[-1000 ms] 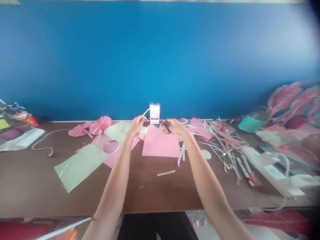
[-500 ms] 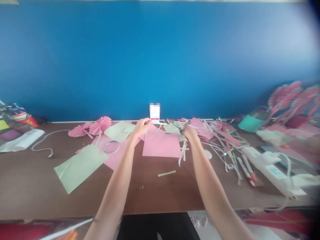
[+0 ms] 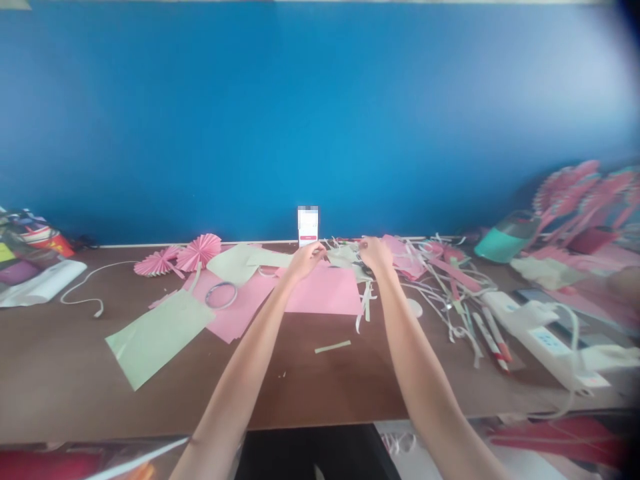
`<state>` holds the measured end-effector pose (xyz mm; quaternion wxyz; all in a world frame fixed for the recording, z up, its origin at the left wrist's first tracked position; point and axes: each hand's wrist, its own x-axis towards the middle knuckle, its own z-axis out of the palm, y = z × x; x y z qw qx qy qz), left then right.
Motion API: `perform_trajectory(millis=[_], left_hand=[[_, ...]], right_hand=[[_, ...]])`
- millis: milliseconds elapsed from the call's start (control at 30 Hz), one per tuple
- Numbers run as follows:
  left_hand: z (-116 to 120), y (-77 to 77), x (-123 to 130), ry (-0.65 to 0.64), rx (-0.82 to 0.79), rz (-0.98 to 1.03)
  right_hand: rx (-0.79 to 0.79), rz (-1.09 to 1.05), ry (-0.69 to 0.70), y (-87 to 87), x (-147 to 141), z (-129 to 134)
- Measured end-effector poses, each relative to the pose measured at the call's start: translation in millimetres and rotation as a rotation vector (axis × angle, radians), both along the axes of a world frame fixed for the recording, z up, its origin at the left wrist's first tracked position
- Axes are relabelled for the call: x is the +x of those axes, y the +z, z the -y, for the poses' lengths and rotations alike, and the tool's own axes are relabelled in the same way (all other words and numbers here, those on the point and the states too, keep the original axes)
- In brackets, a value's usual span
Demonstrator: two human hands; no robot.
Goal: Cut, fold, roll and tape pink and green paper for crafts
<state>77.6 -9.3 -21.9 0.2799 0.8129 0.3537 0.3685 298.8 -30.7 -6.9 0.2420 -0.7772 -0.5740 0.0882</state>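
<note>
At the far side of the desk, my left hand (image 3: 306, 261) is over the back edge of a pink paper sheet (image 3: 325, 293), fingers pinched together. Whatever sits in that pinch is too small to make out. My right hand (image 3: 377, 255) is just right of the sheet, beside pale green paper (image 3: 345, 256) and thin white strips (image 3: 365, 303). Its fingers are bent closed, and I cannot make out what they hold. A phone (image 3: 308, 225) stands upright against the blue wall behind my left hand.
Left lie a green sheet (image 3: 159, 339), a tape ring (image 3: 221, 295) and pink paper fans (image 3: 199, 252). Paper scraps (image 3: 440, 293), markers (image 3: 491, 341) and a white power strip (image 3: 545, 341) are on the right. A green strip (image 3: 333, 347) lies in front.
My left hand has moved right, from the sheet's left side to over its back edge. The dark tool seen at my right hand earlier no longer shows clearly there.
</note>
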Motion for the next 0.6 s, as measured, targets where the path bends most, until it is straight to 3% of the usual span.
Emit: perform_trajectory(millis=[67, 133, 200, 300, 467, 600], left_hand=[[-2, -5.2, 5, -0.009, -0.009, 0.005], [-4, -9.7, 9, -0.009, -0.017, 0.0], [-6, -12.6, 10, 0.001, -0.018, -0.025], [-7, -13.9, 4, 0.065, 0.005, -0.14], [-11, -16.2, -22, 0.232, -0.171, -0.656], [-17, -21.1, -35, 0.237, -0.279, -0.716]], right_hand=[[0.065, -0.197, 0.266, 3.9, -9, 0], [0.034, -0.32, 0.497, 4.3, -18, -1], [-0.034, -0.323, 0.594, 1.6, -24, -2], [-0.108, -0.229, 0.553, -5.9, -25, -6], [-0.201, -0.167, 0.478, -17.7, -9, -9], [-0.316, -0.161, 0.519, -21.7, 2, -8]])
